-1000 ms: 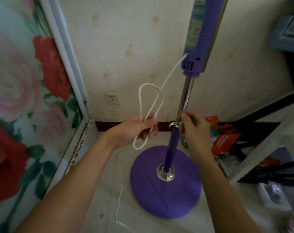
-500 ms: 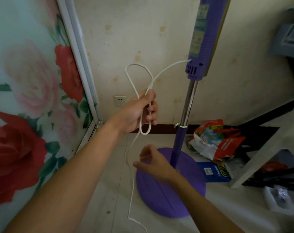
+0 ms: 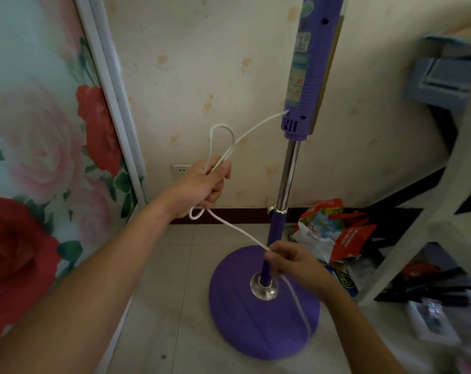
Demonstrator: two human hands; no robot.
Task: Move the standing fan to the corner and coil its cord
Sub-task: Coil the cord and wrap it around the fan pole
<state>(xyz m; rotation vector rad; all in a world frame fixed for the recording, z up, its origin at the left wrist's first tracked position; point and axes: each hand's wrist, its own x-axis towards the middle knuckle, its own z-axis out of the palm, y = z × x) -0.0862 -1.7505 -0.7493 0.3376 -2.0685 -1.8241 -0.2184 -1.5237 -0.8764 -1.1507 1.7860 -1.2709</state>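
Head view recorded a purple standing fan point(image 3: 279, 238) with a chrome pole and round purple plastic base point(image 3: 242, 325), upright on the pale tiled floor point(image 3: 175, 319), close to the cream wall point(image 3: 202, 63) and near the corner formed by a floral-printed panel point(image 3: 40, 130). A thin white cord point(image 3: 256, 128) left the lower end of the purple control housing point(image 3: 307, 76) and ran down-left to the left hand point(image 3: 204, 184). That hand was raised in front of the wall, its fingers point(image 3: 215, 197) closed around gathered strands of the cord, one loop standing above the fist and a smaller loop hanging just below it. From there the cord sloped down-right to the right hand point(image 3: 296, 265), held over the base beside the pole, thumb and fingers pinching the cord; the remainder trailed down across the base. A white wall socket point(image 3: 181, 170) sat low on the wall behind the left hand. Red and white plastic bags point(image 3: 337, 230) lay on the floor right of the pole.
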